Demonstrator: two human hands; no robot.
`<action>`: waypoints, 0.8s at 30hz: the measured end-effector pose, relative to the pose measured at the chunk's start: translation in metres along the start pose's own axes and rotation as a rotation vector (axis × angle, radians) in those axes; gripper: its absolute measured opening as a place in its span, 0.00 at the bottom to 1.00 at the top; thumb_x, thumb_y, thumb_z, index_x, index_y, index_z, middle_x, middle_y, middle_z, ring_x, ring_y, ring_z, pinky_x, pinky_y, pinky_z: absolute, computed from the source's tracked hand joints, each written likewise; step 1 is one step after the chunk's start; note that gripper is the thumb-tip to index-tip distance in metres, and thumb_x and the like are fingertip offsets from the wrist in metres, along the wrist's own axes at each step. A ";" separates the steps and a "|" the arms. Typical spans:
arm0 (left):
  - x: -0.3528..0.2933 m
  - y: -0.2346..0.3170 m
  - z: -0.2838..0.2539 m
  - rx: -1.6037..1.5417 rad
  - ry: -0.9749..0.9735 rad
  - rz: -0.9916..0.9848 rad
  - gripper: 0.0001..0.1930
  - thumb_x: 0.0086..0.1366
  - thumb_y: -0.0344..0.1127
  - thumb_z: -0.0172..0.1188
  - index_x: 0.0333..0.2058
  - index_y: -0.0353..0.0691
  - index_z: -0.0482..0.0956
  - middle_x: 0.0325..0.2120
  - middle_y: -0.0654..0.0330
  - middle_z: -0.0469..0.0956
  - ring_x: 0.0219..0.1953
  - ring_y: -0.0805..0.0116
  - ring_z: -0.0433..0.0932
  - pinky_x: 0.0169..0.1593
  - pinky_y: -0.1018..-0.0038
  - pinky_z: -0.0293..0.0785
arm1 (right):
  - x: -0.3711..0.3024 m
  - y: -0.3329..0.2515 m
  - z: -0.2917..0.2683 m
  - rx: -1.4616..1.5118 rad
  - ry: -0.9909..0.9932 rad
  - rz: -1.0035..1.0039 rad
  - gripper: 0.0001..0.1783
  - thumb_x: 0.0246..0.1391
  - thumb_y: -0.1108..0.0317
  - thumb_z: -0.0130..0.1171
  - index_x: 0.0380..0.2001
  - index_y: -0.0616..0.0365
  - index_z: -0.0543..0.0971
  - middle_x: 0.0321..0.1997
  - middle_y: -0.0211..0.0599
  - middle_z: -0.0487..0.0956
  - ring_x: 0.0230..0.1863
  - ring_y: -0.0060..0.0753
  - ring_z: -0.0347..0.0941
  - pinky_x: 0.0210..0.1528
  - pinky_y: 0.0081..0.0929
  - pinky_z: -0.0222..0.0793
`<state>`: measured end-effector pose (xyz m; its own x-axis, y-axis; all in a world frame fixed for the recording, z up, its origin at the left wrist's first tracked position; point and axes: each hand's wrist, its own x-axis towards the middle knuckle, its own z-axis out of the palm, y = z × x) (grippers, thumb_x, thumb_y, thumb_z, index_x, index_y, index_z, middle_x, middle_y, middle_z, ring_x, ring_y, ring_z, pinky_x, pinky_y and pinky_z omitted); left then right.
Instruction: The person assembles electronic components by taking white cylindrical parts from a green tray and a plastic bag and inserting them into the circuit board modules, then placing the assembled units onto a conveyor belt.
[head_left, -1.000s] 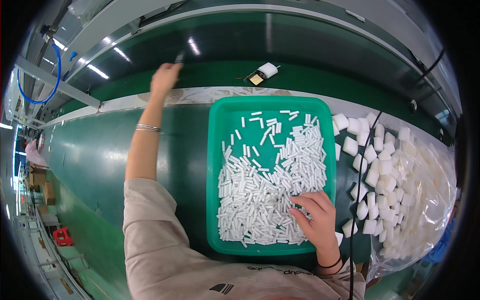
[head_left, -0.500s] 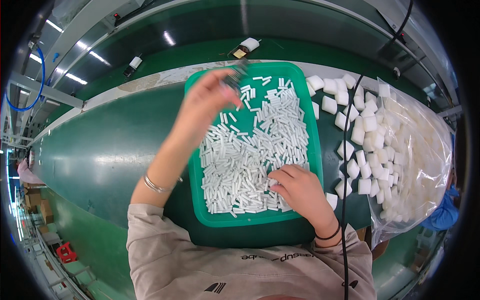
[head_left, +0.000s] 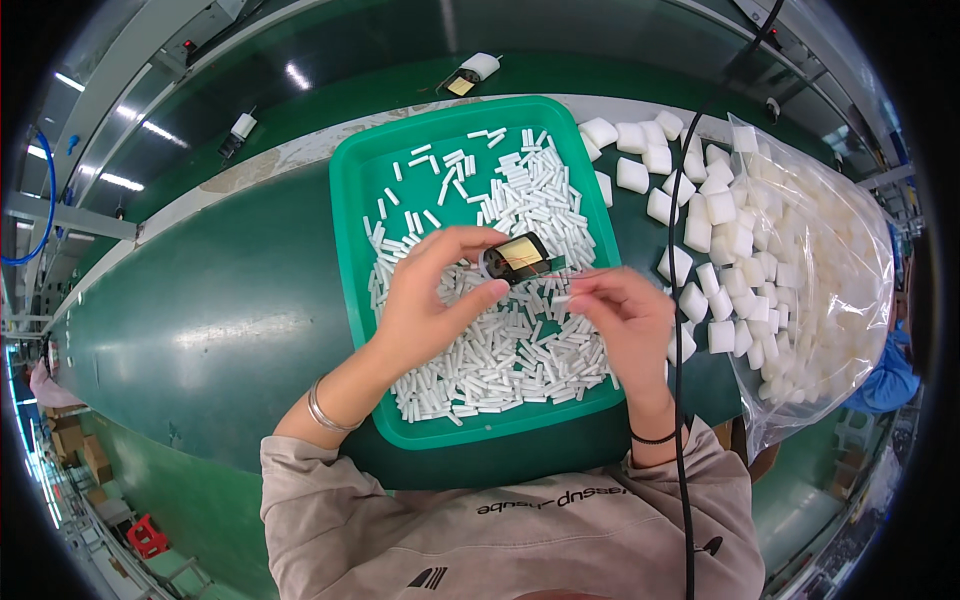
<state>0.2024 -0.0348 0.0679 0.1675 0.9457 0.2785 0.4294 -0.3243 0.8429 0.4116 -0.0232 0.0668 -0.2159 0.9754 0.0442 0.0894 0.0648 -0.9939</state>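
Observation:
My left hand (head_left: 440, 290) grips a small black device (head_left: 515, 258) with a yellowish block in its face and thin red wires, above the tray's middle. Close to the wire end, my right hand (head_left: 625, 312) is pinched on a small white stick (head_left: 562, 300); its fingers hide part of it. It cannot be told whether the wires are also between those fingertips. Beneath both hands lies a green tray (head_left: 350, 215) holding a heap of short white sticks (head_left: 480, 370), loosely scattered toward its far left.
Right of the tray, plump white cylinders (head_left: 697, 235) spill from a clear plastic bag (head_left: 820, 300). A black cable (head_left: 680, 400) hangs past my right arm. Beyond the table edge, similar black devices with white cylinders, one of them a device (head_left: 470, 75), lie on a green belt (head_left: 380, 70).
My left hand has come down and right with the device, over the tray's middle. My right hand has risen from the heap and now meets it with a white stick.

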 end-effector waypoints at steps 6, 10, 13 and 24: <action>-0.003 0.005 0.000 -0.993 0.086 -0.273 0.24 0.51 0.23 0.56 0.46 0.39 0.58 0.41 0.53 0.71 0.42 0.62 0.73 0.42 0.69 0.71 | -0.001 0.000 0.003 0.414 -0.014 0.178 0.13 0.40 0.84 0.56 0.33 0.67 0.73 0.30 0.38 0.76 0.32 0.25 0.74 0.35 0.17 0.70; -0.006 0.007 -0.001 -1.099 0.032 -0.253 0.22 0.51 0.24 0.56 0.44 0.39 0.59 0.42 0.49 0.70 0.41 0.59 0.74 0.42 0.68 0.71 | -0.004 0.000 0.009 0.519 -0.047 0.263 0.13 0.40 0.84 0.57 0.34 0.67 0.73 0.30 0.38 0.75 0.32 0.26 0.73 0.36 0.18 0.71; -0.008 0.010 0.001 -1.233 0.020 -0.286 0.23 0.51 0.25 0.56 0.45 0.40 0.58 0.43 0.46 0.68 0.40 0.56 0.74 0.42 0.67 0.71 | -0.007 0.003 0.013 0.546 -0.077 0.312 0.14 0.40 0.83 0.57 0.34 0.67 0.73 0.30 0.38 0.75 0.31 0.25 0.73 0.36 0.19 0.71; -0.012 0.011 0.005 -1.220 -0.023 -0.281 0.27 0.49 0.28 0.57 0.47 0.48 0.56 0.45 0.53 0.68 0.41 0.52 0.73 0.44 0.62 0.69 | -0.011 0.002 0.017 0.580 -0.162 0.341 0.14 0.40 0.83 0.57 0.36 0.68 0.72 0.31 0.40 0.75 0.32 0.27 0.73 0.37 0.21 0.71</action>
<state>0.2101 -0.0498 0.0717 0.2244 0.9742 0.0221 -0.6460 0.1317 0.7519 0.3978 -0.0378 0.0626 -0.4143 0.8747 -0.2517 -0.3463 -0.4072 -0.8452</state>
